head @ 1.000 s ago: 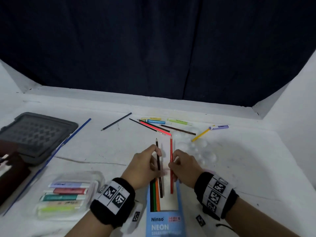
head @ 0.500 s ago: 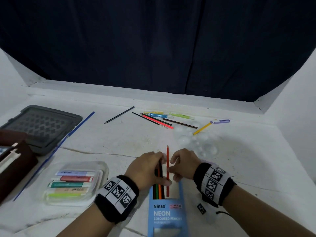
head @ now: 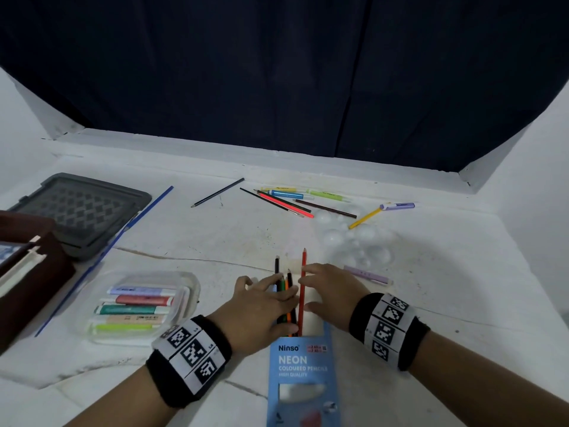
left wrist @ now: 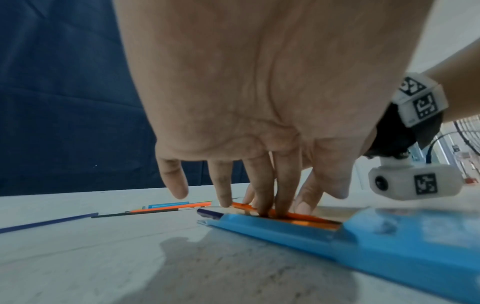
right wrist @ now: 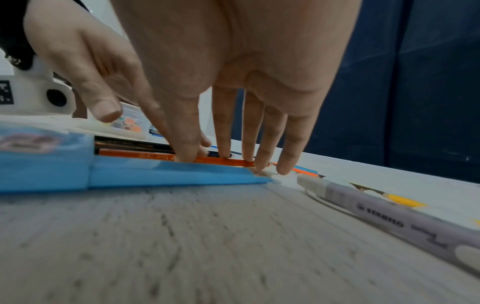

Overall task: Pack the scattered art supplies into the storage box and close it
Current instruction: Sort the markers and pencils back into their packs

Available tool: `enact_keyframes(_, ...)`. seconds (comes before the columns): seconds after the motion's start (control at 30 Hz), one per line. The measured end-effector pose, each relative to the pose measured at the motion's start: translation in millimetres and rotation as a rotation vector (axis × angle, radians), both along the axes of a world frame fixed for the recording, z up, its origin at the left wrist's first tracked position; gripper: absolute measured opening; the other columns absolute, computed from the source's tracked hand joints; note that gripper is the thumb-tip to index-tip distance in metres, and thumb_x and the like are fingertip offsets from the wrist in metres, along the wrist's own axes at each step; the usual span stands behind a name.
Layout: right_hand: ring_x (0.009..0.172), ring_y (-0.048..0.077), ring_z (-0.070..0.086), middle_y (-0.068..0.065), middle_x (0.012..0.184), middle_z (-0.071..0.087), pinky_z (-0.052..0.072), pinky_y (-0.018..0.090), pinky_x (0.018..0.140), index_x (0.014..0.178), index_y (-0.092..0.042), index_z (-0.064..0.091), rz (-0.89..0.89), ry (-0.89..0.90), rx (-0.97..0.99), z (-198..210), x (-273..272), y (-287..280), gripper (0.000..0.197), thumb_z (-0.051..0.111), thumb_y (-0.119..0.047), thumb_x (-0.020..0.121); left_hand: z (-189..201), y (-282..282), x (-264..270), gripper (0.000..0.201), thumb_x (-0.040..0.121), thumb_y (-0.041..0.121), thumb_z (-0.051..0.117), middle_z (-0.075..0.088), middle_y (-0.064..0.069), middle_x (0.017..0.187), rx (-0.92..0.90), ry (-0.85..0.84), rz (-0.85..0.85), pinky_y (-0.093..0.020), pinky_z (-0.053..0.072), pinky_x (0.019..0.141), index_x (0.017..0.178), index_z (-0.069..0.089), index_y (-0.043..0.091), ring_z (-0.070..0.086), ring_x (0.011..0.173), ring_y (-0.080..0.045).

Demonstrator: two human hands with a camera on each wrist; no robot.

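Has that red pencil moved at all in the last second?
Yes. The red pencil has slid toward the person, deeper into the blue pencil box; its lower end now reaches the printed sleeve, with the right hand touching it.

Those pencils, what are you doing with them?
A person is sliding coloured pencils into a blue pencil box lying on the white table. The left hand presses flat on the pencils already partly in, and the right hand guides a red pencil in beside them. More pencils and pens lie scattered farther back.
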State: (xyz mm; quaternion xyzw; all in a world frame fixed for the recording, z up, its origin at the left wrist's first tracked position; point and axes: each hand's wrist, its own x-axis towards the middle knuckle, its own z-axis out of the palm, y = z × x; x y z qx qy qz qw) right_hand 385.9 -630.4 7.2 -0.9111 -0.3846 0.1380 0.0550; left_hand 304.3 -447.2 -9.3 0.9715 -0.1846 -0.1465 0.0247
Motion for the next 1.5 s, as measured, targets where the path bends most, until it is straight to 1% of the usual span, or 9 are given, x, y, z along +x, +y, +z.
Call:
enact_keyframes(0.13,0.14,0.021,0.031,0.001,0.155,0.033,0.029,0.037,0.113,0.141,-0.019,0.046,0.045,-0.017,-0.044,0.8,-6.7,-1.5,0.053,0.058,-0.037,0.094,5.7,2.0,-10.8,0.042,0.101,0.053,0.042,0.038,0.024,0.151,-0.126,0.017,-0.033,-0.04,0.013,0.1,0.139,0.048,0.038,0.015,0.149,-0.005)
enact_keyframes(0.4,0.125,0.019,0.047,-0.001,0.136,0.055,0.035,0.032,0.104,0.135,-0.02,0.053,0.095,0.007,0.019,3.1,-24.2,-1.6,0.045,0.061,-0.033,0.092,5.2,11.4,-11.5,0.05,0.096,0.048,0.054,0.031,0.018,0.156,-0.083,-0.039,0.027,-0.034,0.014,0.1,0.144,0.046,0.034,0.024,0.142,-0.001)
enact_keyframes(0.57,0.115,0.024,0.055,0.005,0.125,0.06,0.042,0.036,0.098,0.13,-0.016,0.056,0.154,0.017,0.01,1.5,-32.9,-0.1,0.034,0.051,-0.013,0.096,2.5,11.5,-4.5,0.052,0.09,0.05,0.062,0.04,0.021,0.149,-0.094,-0.036,0.054,-0.033,0.013,0.096,0.139,0.051,0.035,0.029,0.139,0.0)
enact_keyframes(0.7,0.108,0.024,0.058,0.005,0.119,0.064,0.045,0.035,0.092,0.127,-0.018,0.059,0.126,0.026,0.073,3.7,-32.5,1.2,0.032,0.047,-0.014,0.097,8.0,10.8,4.9,0.042,0.087,0.047,0.068,0.056,0.019,0.131,-0.14,-0.012,0.06,-0.035,0.025,0.099,0.126,0.062,0.035,0.046,0.125,-0.006)
enact_keyframes(0.87,0.072,0.003,0.061,-0.005,0.087,0.071,0.041,0.008,0.066,0.099,-0.018,0.071,-0.047,0.191,0.441,5.6,-12.1,-6.8,0.017,0.06,-0.012,0.088,23.4,13.4,24.1,0.029,0.09,0.05,0.064,0.073,0.013,0.102,-0.344,-0.052,0.156,-0.029,0.051,0.084,0.114,0.067,0.034,0.066,0.09,-0.005)
enact_keyframes(1.0,0.065,0.002,0.062,-0.013,0.071,0.064,0.049,0.016,0.063,0.082,-0.025,0.066,-0.225,0.07,0.554,14.2,24.8,-21.7,0.009,0.063,-0.017,0.084,39.9,7.9,57.4,0.017,0.092,0.041,0.062,0.072,0.011,0.087,-0.513,-0.233,0.294,-0.029,0.055,0.073,0.106,0.066,0.034,0.064,0.077,-0.004)
enact_keyframes(1.13,0.079,0.019,0.065,-0.005,0.084,0.068,0.053,0.032,0.073,0.089,-0.027,0.064,-0.378,-0.128,0.428,14.4,79.8,-39.5,0.01,0.056,-0.025,0.082,44.4,2.8,106.4,0.018,0.092,0.03,0.062,0.066,0.011,0.092,-0.588,-0.4,0.392,-0.034,0.053,0.079,0.11,0.065,0.031,0.063,0.086,-0.01)
enact_keyframes(1.33,0.122,0.025,0.044,0.002,0.13,0.049,0.044,0.038,0.097,0.129,-0.021,0.051,-0.375,-0.157,-0.013,4.4,143.7,-48.4,0.035,0.043,-0.019,0.095,27.3,-4.8,174.3,0.034,0.098,0.028,0.046,0.053,0.0,0.134,-0.249,-0.242,0.46,-0.042,0.04,0.099,0.131,0.053,0.028,0.049,0.125,-0.025)
enact_keyframes(1.5,0.118,0.025,0.047,0.003,0.123,0.043,0.04,0.038,0.092,0.116,-0.025,0.053,-0.348,-0.163,-0.182,-0.6,161.0,-39.6,0.029,0.043,-0.012,0.092,15.3,-3.3,207.6,0.033,0.097,0.028,0.043,0.051,0.001,0.131,-0.046,-0.148,0.414,-0.046,0.033,0.104,0.129,0.05,0.026,0.047,0.127,-0.024)
